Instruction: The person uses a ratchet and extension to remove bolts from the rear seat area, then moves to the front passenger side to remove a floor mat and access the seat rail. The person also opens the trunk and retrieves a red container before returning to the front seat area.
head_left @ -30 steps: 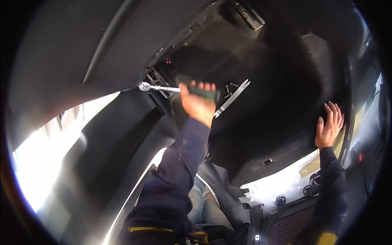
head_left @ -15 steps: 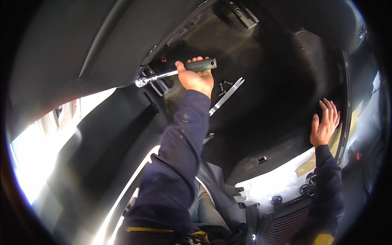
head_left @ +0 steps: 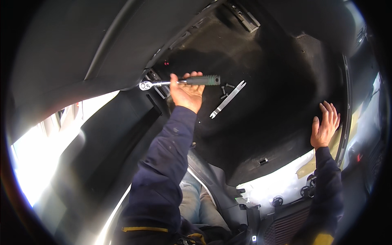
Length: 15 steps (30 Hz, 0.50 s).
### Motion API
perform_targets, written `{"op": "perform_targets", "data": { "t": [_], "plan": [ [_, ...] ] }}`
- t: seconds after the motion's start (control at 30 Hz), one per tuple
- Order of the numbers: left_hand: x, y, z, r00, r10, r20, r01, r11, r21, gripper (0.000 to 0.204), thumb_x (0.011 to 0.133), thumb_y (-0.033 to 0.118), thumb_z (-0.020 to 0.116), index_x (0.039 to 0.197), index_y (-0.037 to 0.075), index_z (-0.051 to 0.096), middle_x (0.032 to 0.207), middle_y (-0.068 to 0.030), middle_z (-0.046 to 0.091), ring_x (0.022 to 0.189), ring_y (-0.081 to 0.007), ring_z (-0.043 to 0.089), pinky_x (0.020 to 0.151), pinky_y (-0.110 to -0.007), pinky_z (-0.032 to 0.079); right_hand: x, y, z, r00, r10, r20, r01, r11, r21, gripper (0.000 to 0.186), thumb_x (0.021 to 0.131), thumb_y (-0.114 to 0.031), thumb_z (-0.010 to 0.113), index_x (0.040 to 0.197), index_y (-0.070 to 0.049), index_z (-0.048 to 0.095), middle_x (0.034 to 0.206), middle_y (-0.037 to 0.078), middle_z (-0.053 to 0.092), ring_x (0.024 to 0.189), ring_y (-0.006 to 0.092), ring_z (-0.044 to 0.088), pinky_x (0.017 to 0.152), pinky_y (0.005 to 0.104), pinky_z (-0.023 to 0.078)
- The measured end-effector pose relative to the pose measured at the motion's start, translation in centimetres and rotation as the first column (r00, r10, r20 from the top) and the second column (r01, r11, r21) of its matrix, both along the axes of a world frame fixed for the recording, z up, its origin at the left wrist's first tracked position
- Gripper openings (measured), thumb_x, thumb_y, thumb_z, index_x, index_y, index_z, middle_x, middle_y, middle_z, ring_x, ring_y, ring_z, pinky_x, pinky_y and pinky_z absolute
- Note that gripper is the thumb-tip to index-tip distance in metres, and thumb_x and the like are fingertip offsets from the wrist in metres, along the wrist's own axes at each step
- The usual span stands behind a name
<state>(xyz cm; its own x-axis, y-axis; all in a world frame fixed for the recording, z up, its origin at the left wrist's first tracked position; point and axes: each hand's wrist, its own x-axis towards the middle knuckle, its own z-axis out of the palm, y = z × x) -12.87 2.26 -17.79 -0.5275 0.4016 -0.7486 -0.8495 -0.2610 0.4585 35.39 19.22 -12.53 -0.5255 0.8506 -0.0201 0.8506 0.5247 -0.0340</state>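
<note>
My left hand is palm up, its fingers curled behind a ratchet wrench with a dark green grip. The wrench lies nearly level, its round chrome head to the left, beside a metal bracket on the vehicle floor. Whether the head sits on a fastener is not clear. My right hand lies flat with the fingers stretched out, near the right edge of the dark floor lining, and holds nothing. Between the hands lie a silver fork-ended pry bar and several bolts.
Another metal bracket is fixed at the far end of the dark carpet. A large dark panel overhangs the left. White bodywork shows at the near right. Bright light enters through an opening at the left.
My left hand has moved down and slightly left, nearer the wrench's neck. The wrench's grip end has dropped, so the tool lies more level. My right hand stays in place.
</note>
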Motion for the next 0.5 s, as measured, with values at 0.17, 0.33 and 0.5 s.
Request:
{"op": "perform_targets", "data": {
  "t": [0.17, 0.33, 0.5],
  "plan": [
    [-7.7, -2.1, 1.7, 0.958, 0.269, -0.102, -0.284, 0.943, -0.176, 0.073, 0.107, 0.07, 0.045, 0.114, -0.002, 0.058, 0.115, -0.019, 0.069, 0.118, -0.0388, 0.066, 0.116, -0.06, 0.047, 0.0, 0.0, 0.1, 1.0, -0.022, -0.011, 0.021, 0.999, -0.035, 0.054, 0.097, -0.034, 0.054, 0.145, -0.011, 0.063, 0.158, 0.009, 0.057, 0.156, 0.0334, 0.042, 0.132, 0.061, 0.017],
    [-10.1, -3.5, -0.2, 0.946, 0.291, -0.144, -0.314, 0.933, -0.177, 0.067, 0.109, 0.07, 0.037, 0.086, 0.009, 0.053, 0.082, -0.0074, 0.059, 0.075, -0.0248, 0.056, 0.08, -0.046, 0.055, -0.2, 0.1, 0.3, 1.0, -0.025, -0.014, 0.025, 0.999, -0.042, 0.053, 0.097, -0.033, 0.054, 0.145, -0.011, 0.063, 0.157, 0.008, 0.058, 0.156, 0.0333, 0.042, 0.132, 0.0612, 0.016],
    [-9.2, -4.2, 0.0, 0.941, 0.303, -0.151, -0.33, 0.919, -0.214, 0.065, 0.109, 0.068, 0.038, 0.075, 0.014, 0.046, 0.066, -0.0017, 0.045, 0.057, -0.0196, 0.038, 0.057, -0.036, 0.036, -0.2, 0.0, 0.4, 0.999, -0.03, -0.029, 0.029, 0.998, -0.049, 0.053, 0.097, -0.033, 0.055, 0.145, -0.011, 0.063, 0.157, 0.008, 0.058, 0.156, 0.0329, 0.042, 0.133, 0.0609, 0.015]
  ]
}}
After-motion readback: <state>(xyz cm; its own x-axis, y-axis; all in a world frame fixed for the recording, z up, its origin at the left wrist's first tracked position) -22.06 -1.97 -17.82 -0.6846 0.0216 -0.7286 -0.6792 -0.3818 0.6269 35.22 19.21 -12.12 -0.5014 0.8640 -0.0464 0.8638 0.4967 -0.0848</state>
